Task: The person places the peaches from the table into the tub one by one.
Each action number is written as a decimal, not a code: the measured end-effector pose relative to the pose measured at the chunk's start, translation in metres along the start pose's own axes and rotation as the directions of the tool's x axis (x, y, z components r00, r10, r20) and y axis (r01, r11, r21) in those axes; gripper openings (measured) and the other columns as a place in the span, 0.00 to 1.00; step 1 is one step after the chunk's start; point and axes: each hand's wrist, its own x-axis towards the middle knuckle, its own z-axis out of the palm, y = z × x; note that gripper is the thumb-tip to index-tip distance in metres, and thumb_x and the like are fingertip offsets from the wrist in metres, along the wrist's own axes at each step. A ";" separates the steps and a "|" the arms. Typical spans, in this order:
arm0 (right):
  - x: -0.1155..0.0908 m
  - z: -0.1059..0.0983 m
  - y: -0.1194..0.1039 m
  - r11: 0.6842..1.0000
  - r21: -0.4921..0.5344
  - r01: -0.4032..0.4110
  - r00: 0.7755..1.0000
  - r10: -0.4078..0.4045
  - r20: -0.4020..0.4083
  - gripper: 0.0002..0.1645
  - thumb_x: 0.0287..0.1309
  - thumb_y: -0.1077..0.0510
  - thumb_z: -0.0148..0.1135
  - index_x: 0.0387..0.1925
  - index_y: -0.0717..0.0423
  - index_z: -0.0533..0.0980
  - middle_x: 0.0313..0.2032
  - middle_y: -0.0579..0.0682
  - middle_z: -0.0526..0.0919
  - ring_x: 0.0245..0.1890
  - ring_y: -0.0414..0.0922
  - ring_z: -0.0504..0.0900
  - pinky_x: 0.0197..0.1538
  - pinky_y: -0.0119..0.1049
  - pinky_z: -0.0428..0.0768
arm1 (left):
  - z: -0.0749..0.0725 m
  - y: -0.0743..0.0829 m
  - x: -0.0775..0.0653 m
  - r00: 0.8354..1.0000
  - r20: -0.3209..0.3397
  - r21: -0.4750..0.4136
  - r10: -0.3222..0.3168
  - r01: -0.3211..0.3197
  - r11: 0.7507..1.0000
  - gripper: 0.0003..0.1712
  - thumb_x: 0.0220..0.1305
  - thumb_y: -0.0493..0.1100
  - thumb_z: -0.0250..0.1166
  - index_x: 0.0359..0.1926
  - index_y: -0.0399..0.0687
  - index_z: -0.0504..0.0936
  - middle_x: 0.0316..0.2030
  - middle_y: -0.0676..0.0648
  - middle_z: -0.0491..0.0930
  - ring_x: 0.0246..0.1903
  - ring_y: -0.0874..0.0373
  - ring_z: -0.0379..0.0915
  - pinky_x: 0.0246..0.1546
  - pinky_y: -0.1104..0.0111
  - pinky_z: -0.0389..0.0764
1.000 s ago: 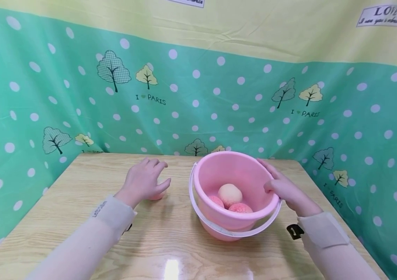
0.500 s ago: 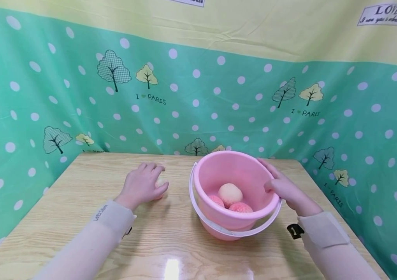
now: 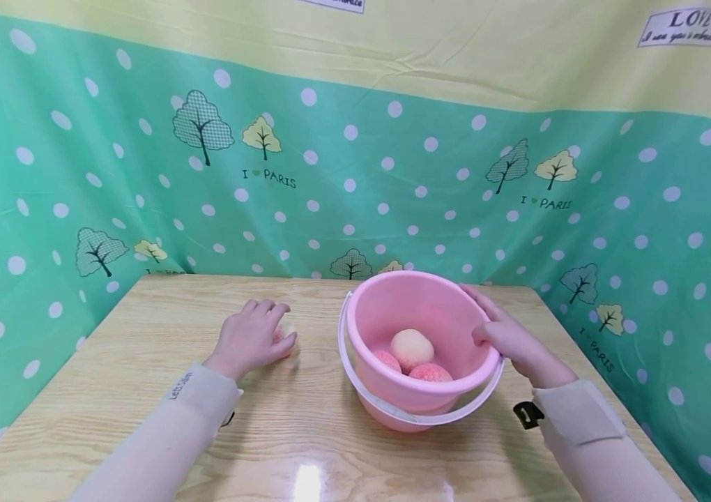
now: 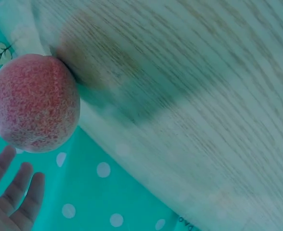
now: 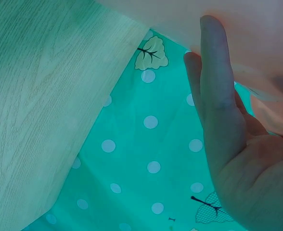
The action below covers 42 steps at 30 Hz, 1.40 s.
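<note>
My left hand (image 3: 249,338) is spread around a pink-and-cream peach (image 3: 284,329) on the table's left half, mostly covered by the hand in the head view. From the left wrist, a gap shows between the visible fingers (image 4: 28,197) and the reddish peach (image 4: 34,103); the thumb is out of that view. My right hand (image 3: 515,345) grips the right rim of a pink bucket (image 3: 437,307), thumb inside and fingers outside. The bucket tilts toward me. A pale peach (image 3: 412,347) and two pinker peaches (image 3: 431,373) lie in it.
The bucket's white handle (image 3: 415,418) hangs down over its front side. Under everything is a light wooden table (image 3: 161,328). A green dotted cloth (image 3: 343,188) hangs along its back and sides.
My left hand has come down and slightly back toward me around the peach. The right hand and the bucket stay where they were.
</note>
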 end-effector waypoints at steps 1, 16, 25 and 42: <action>0.000 0.000 0.000 1.000 0.000 -0.002 1.000 0.002 -0.002 0.56 0.47 0.70 0.46 0.79 0.42 0.43 0.71 0.66 0.53 0.33 0.52 0.83 0.32 0.40 0.83 | 0.000 0.000 0.000 1.000 0.000 -0.001 -0.001 0.001 1.000 0.29 0.61 0.61 0.60 0.56 0.48 0.77 0.51 0.42 0.80 0.49 0.44 0.75 0.34 0.52 0.83; -0.002 0.002 0.000 1.000 0.011 0.009 1.000 -0.009 0.009 0.56 0.48 0.70 0.46 0.79 0.42 0.42 0.71 0.67 0.52 0.34 0.51 0.83 0.31 0.40 0.82 | 0.012 -0.005 -0.002 1.000 0.020 -0.018 -0.002 0.003 1.000 0.29 0.61 0.60 0.59 0.57 0.49 0.76 0.51 0.42 0.79 0.49 0.43 0.73 0.33 0.50 0.82; 0.000 0.000 -0.001 1.000 0.006 -0.003 1.000 0.003 0.003 0.56 0.48 0.70 0.46 0.79 0.41 0.43 0.71 0.67 0.52 0.32 0.51 0.83 0.31 0.40 0.82 | 0.017 -0.004 -0.003 0.999 0.033 -0.036 -0.004 0.005 0.999 0.31 0.60 0.61 0.60 0.59 0.50 0.75 0.52 0.42 0.78 0.49 0.43 0.73 0.32 0.51 0.82; 0.000 0.001 -0.002 1.000 0.014 -0.003 1.000 0.003 0.006 0.57 0.47 0.70 0.46 0.79 0.41 0.42 0.70 0.69 0.54 0.26 0.49 0.83 0.29 0.39 0.82 | 0.026 -0.001 -0.006 0.996 0.087 -0.107 -0.028 0.037 0.994 0.34 0.62 0.58 0.60 0.65 0.48 0.72 0.57 0.36 0.75 0.54 0.39 0.72 0.46 0.46 0.82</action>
